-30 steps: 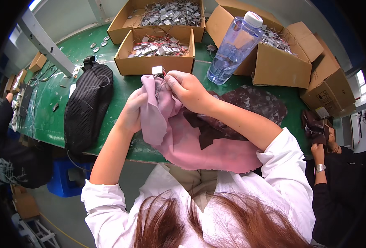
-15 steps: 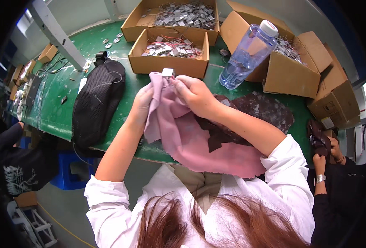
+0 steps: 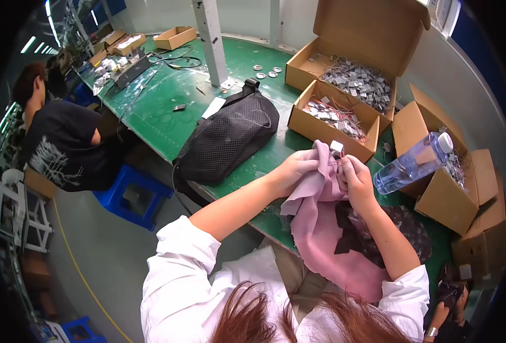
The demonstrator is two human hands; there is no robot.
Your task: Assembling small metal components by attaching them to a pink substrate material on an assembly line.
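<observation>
A black mesh bag lies at ten o'clock from the left hand, whose fingers pinch pink cloth draping toward five o'clock. A white block stands at its top edge. At three o'clock, the right hand seems narrowed on thin wires. Handling these looks the step; the next move probably calls for steady cloth.

"Way through leftward from the left hand?"
"Blocked by the black mesh bag; open over green tabletop beyond."
"And ahead of the right hand?"
"Shut off by the shallow cardboard box and, rightward, the water bottle."
</observation>
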